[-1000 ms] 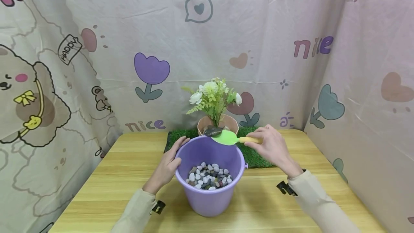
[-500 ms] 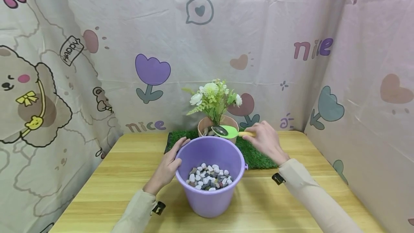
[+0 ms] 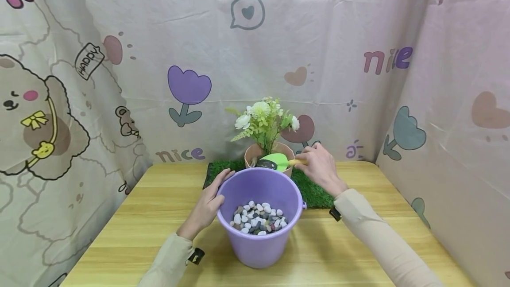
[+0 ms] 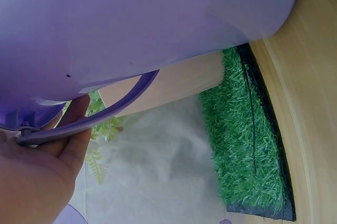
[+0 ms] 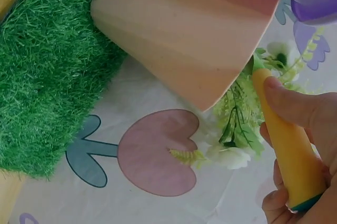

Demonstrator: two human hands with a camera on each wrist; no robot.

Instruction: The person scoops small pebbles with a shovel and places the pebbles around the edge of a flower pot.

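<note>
My left hand grips the rim of a purple bucket at its left side. In the left wrist view its fingers lie at the bucket's handle, near the hinge. White and dark pebbles cover the bucket's floor. With my right hand I hold a small trowel by its yellow grip. Its green blade is tilted over the pink flowerpot, and a dark stone lies at the tip. White artificial flowers stand in this pot; the bucket hides its lower part.
A green turf mat lies under the pot at the back of the wooden table. The bucket stands directly in front of the pot. A printed cloth hangs behind and along both sides.
My right hand has moved left and farther back, carrying the trowel from above the bucket's back rim to over the pot. The blade now tilts down. My left hand stays on the bucket.
</note>
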